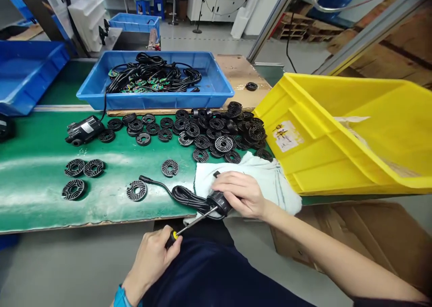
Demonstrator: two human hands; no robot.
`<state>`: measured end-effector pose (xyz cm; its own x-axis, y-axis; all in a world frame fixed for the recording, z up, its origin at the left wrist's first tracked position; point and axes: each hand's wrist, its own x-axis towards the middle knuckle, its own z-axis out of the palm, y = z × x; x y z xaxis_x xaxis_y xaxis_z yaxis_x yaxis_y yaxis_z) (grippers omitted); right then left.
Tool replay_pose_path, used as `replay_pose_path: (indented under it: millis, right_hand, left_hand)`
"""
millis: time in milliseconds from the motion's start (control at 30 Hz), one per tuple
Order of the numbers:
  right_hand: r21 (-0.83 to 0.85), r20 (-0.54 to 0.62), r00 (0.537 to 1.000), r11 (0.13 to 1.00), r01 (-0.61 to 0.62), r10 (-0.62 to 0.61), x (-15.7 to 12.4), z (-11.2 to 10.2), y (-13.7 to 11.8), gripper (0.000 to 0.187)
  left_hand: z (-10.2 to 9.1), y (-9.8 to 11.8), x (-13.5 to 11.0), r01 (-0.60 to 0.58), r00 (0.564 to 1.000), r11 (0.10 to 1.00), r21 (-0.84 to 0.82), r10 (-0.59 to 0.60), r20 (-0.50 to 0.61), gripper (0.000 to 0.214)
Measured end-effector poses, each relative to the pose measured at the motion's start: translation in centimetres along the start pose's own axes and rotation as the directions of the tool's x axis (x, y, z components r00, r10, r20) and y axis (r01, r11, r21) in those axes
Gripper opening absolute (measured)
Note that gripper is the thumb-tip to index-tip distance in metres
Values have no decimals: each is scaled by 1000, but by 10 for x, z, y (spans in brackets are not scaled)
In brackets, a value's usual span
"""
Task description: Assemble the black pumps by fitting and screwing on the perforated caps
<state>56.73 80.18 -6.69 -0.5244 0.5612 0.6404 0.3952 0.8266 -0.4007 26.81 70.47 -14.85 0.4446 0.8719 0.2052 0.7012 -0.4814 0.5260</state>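
Note:
My left hand [151, 255] is closed around the black-and-yellow handle of a screwdriver [197, 220]. The metal shaft slants up to the right, its tip at the edge of a black round-ended device [220, 202]. Over that device my right hand [241, 192] is closed, gripping it on a pale towel [270, 181] at the table's front edge; the palm hides part of it. A bundled black cable [189, 199] lies left of the device, its plug end stretching out to the left. Close by are a black slotted disc [137, 191] and another slotted disc [169, 168].
A heap of black slotted discs [216, 134] spreads behind the towel. Behind it stands a blue bin [158, 102] with cables and circuit boards. A tilted yellow crate [303, 172] borders the right side. Another black device [85, 130] lies at left on the green table [108, 208].

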Motion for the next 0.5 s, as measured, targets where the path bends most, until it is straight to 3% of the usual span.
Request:
replay_pose_path:
  millis: [133,300,500]
  right_hand:
    - [60,80,997,998,2,-6,11,2,5,24]
    - [122,115,993,991,-50,35,20,-1,8,22]
    - [197,180,984,979,-42,6,26,1,9,20]
  left_hand:
    - [18,-3,0,-3,1000,996,-89,1,-25,32]
    - [51,-14,10,-68,990,978,-195,43,-131,31]
    - [86,-34,20,-107,978,970,-217,64,-197,35]
